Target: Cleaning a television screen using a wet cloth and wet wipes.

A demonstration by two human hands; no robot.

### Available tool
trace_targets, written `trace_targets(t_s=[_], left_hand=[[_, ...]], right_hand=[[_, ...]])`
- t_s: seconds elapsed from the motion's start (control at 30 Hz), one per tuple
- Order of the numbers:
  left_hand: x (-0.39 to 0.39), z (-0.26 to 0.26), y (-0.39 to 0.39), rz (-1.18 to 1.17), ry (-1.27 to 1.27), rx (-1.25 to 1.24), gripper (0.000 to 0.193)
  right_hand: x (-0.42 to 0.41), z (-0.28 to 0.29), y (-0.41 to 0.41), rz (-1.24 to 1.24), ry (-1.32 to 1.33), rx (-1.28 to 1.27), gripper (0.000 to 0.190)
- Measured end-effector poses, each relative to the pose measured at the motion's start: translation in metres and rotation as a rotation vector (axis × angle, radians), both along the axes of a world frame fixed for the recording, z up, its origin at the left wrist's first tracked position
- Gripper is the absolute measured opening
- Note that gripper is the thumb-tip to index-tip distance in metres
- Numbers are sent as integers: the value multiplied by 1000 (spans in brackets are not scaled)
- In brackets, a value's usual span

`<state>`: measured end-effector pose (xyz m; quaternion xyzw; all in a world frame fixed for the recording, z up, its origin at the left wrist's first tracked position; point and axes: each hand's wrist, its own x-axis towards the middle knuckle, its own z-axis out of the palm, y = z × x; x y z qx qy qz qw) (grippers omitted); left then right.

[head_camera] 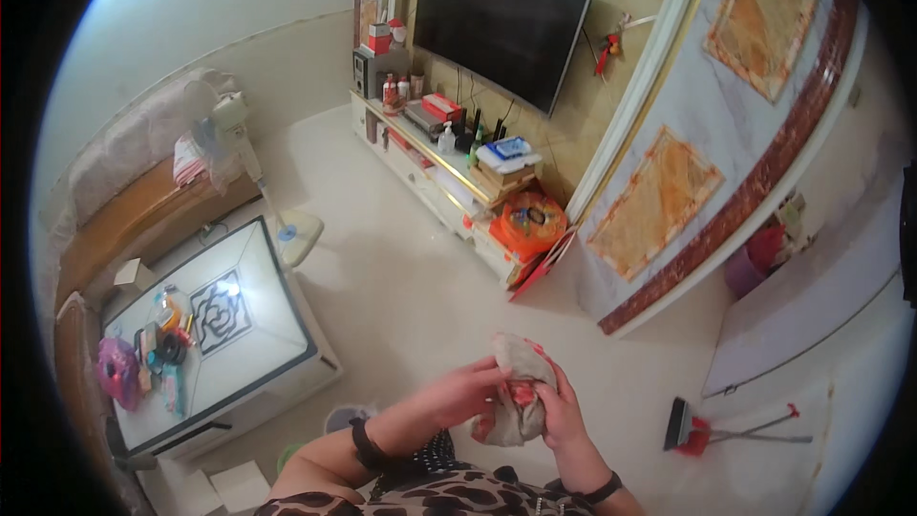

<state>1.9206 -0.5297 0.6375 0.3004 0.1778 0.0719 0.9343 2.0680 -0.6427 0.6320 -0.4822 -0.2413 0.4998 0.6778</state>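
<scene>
A crumpled grey-white cloth with red patches (523, 412) is held in front of my body, low in the middle of the view. My right hand (564, 408) grips its right side, with the thumb over the front. My left hand (469, 390) is at the cloth's left edge, fingers bent and touching it; a slight blur hides how firmly they hold. Both wrists wear dark bands. Below the hands the patterned top I wear shows.
Left stands a white coffee table (243, 387) with assorted items, beside a sofa (114, 208) and a pedestal fan (297, 233). A loaded TV cabinet (430, 193) stands ahead. A broom and dustpan (691, 437) lie on the floor at right.
</scene>
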Motion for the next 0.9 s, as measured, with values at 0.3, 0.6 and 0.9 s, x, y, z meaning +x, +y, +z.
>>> trace_targets(t_s=[0.3, 0.6, 0.9], left_hand=[[39, 44, 198, 190, -17, 206, 51], [53, 30, 358, 487, 124, 252, 61], [76, 40, 530, 873, -29, 249, 48]], right_hand=[[86, 0, 190, -45, 405, 32, 44], [86, 23, 428, 241, 473, -111, 43], [90, 52, 628, 346, -230, 419, 49]])
